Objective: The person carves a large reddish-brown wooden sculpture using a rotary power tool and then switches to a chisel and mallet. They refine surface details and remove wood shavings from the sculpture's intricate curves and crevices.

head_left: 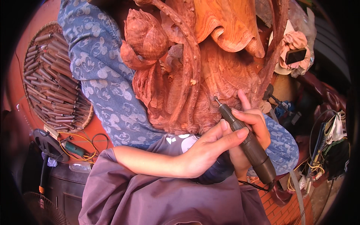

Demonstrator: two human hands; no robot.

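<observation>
My right hand (257,125) wraps round a dark rotary tool (252,150), its little finger raised toward the wood. The tool slants up and left, and a cord leaves its lower end. At its upper end a thin metal bit with a small rounded head (216,98) lies at or just above the carved wood; contact cannot be made out. From the left, my left hand (210,150) closes on the tool, thumb across its body and a finger beside it. The reddish wood carving (228,75) has a flower bud (145,35), curving stems (193,60) and an orange wavy leaf (228,22).
A round woven basket (90,116) of wooden-handled carving tools (56,86) stands at left. Below it are a green power tool (74,148) with yellow cord and a clear container (80,167). A phone (295,56) rests on cloth at right, above tangled cables (317,167). My denim-covered legs (99,71) flank the carving.
</observation>
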